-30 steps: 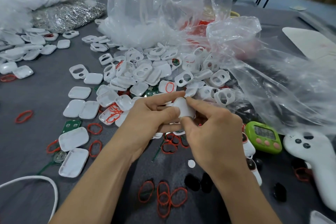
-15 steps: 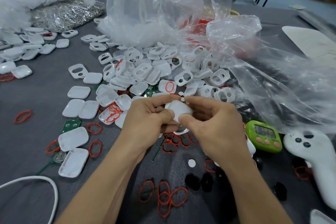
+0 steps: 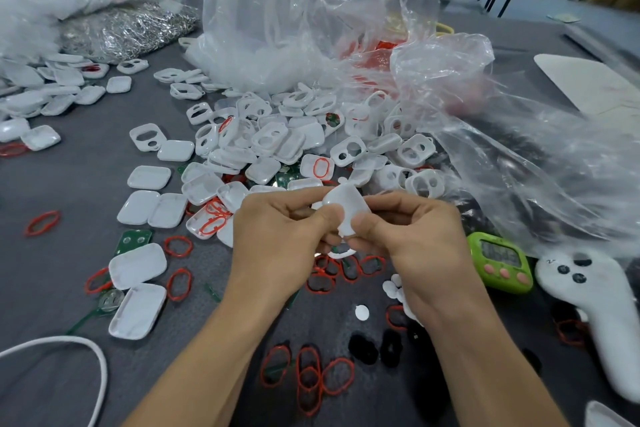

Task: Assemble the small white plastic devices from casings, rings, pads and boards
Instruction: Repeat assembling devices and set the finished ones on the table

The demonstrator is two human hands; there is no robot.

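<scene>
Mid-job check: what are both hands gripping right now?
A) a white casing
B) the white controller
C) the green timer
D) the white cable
A: the left hand and the right hand both pinch a white casing between their fingertips, while the green timer lies untouched on the table to the right.

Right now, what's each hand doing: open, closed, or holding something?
Left hand: closed, pinching the white casing.
Right hand: closed, pinching the same casing.

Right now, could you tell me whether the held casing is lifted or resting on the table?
Lifted: the left hand and right hand pinch the casing above rings lying on the table.
</scene>
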